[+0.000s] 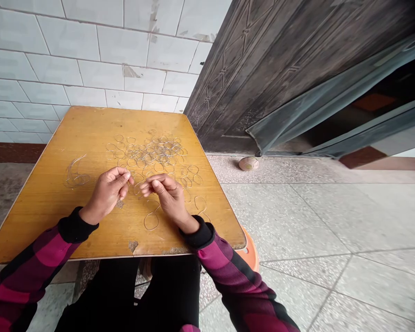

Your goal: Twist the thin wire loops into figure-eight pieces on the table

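Observation:
Over the middle of a yellow wooden table [90, 235], my left hand [105, 191] is closed in a pinch, thumb pressed against the index finger. My right hand [169, 196] faces it a short way to the right, its thumb and fingers also drawn together. What either pinch holds is too fine to make out. A bent loop of thin wire [151, 221] shows just below my right hand. Beyond both hands spreads a tangled pile of thin wire loops [159, 150]. Left of my left hand lies a small bundle of longer curved wires [76, 177].
A white tiled wall [65, 69] backs the table. To the right are a dark carved wooden door [238, 69] and a grey-green curtain [297, 120]. A roundish pale object [248, 163] sits on the floor, and an orange stool [251, 251] shows under the table's right corner.

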The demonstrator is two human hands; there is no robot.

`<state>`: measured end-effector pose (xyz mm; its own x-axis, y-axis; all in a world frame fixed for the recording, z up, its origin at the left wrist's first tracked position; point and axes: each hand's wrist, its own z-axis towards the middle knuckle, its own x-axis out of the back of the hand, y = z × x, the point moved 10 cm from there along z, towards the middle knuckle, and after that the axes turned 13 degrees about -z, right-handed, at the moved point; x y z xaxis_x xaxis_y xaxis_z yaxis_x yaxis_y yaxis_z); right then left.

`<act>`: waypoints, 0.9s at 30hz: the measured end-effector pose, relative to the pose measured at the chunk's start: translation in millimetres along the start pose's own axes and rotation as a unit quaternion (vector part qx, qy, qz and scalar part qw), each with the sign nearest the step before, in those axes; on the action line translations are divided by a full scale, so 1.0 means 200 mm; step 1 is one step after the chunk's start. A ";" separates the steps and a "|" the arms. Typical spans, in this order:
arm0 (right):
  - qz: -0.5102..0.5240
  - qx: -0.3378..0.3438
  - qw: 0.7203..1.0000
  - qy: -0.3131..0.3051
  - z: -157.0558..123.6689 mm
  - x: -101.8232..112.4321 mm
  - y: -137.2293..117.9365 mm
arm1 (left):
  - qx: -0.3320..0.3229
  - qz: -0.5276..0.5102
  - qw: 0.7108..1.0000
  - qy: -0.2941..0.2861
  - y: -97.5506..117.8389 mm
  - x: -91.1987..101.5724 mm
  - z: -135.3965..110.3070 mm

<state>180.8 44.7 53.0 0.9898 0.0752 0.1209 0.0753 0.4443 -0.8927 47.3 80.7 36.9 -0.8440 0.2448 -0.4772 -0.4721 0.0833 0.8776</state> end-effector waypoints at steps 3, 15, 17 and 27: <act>-0.036 -0.038 0.998 0.020 0.00 0.01 0.06 | -0.025 0.084 0.996 -0.015 0.00 0.00 -0.01; -0.432 -0.014 0.901 -0.044 0.00 -0.04 0.07 | -0.060 0.284 0.956 -0.046 -0.04 -0.02 -0.01; -0.468 0.012 0.882 -0.050 -0.01 -0.06 0.07 | -0.068 0.285 0.955 -0.048 -0.04 -0.02 -0.01; -0.562 0.026 0.816 -0.132 -0.03 -0.14 0.11 | -0.193 0.390 0.898 -0.061 0.06 -0.08 -0.05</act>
<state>156.2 47.0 27.2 0.2378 -0.2195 0.9462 0.9058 0.4019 -0.1344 53.0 68.2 54.8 -0.9335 0.1889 0.3048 0.1779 -0.4941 0.8510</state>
